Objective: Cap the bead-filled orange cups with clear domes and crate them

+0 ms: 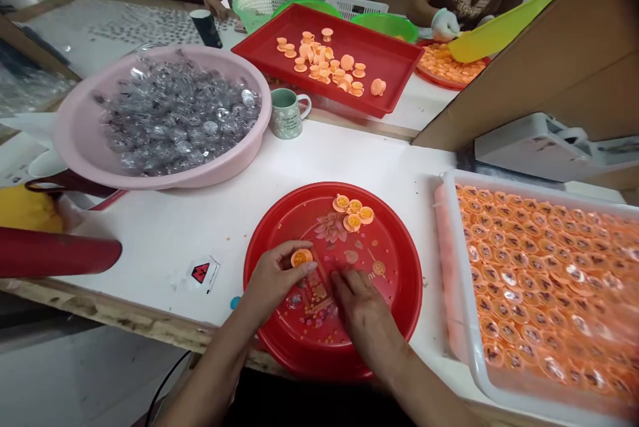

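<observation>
My left hand point(279, 274) pinches a small orange toy teacup point(301, 257) on its saucer, the opening facing up, with orange filling inside. My right hand point(364, 310) is low over the round red tray point(412, 267), fingers bunched and pointing down at its floor; whatever they hold, if anything, is hidden. Several filled orange teacups point(354, 222) stand together at the tray's far side. Close to my left hand lies a small clear plastic dome point(294, 300). Tiny loose bits are scattered over the tray's printed floor.
At left stands a pink basin point(162, 181) of clear plastic domes, beside a green mug point(287, 114). A red rectangular tray point(399, 74) holds more orange cups. To the right, a white bin point(472, 334) holds rows of domed cups. Two other people work across the table.
</observation>
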Available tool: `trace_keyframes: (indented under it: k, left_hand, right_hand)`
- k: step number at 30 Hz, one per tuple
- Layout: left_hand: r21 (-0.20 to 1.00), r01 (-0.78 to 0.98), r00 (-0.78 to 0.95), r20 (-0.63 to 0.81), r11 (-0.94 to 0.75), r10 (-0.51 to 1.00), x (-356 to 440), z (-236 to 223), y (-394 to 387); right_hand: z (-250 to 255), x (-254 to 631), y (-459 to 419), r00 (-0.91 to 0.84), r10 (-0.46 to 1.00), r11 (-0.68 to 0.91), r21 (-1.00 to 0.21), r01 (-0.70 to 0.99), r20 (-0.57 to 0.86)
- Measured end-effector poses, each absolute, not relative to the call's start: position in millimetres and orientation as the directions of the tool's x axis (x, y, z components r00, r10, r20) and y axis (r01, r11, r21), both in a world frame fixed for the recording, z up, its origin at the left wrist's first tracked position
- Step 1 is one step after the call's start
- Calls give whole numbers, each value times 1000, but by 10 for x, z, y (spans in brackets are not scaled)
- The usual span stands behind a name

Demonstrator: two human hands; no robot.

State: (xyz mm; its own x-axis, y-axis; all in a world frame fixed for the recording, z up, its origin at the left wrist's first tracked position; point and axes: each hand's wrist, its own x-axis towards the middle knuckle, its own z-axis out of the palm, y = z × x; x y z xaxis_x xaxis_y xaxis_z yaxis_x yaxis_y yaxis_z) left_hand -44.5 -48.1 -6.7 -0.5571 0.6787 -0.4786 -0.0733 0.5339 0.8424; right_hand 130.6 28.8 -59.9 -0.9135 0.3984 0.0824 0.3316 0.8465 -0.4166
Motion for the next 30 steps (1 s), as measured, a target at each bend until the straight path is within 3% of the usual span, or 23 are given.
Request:
trace_keyframes:
  k: [2,4,7,9,11,14,16,23,30]
  left_hand:
    - [848,-110,-522,-494,519,696,-380,-59,-428]
    - [856,-139,-487,-498,499,718,-335,-55,-382]
    - [868,-172,-453,-490,467,745,-304,-57,-345]
    - [873,-179,-439,-483,453,758,-295,-62,-344]
    - [872,-189,-424,-488,452,763,-280,-67,-355]
    - [856,-216,-380,-516,469,767,-227,-78,-363]
    - [854,-210,-347,-520,476,781,-172,-80,-351]
    - [862,-210,-202,-499,461,843,24,-27,-259]
    - [830,-295,-111,-521,473,846,61,4,-205]
  right_hand:
    - [-580,1400,266,-926,370,881,-341,327,68]
    - [-570,1461,272,-935,350,887,-343,310,57]
    - [-560,1505,341,-912,404,782,-543,305,71]
    - [-537,1522,402,-854,519,573,-758,311,42]
    - [-489,1542,451,-768,634,234,-923,305,-93]
    - [-371,1579,493,-681,657,-212,-946,246,-324]
    - [-290,1600,516,-674,637,-327,-923,203,-374]
    - [-236,1657,622,-675,627,-352,-914,200,-389]
    - [-281,1718,687,-686,646,-200,-941,272,-336]
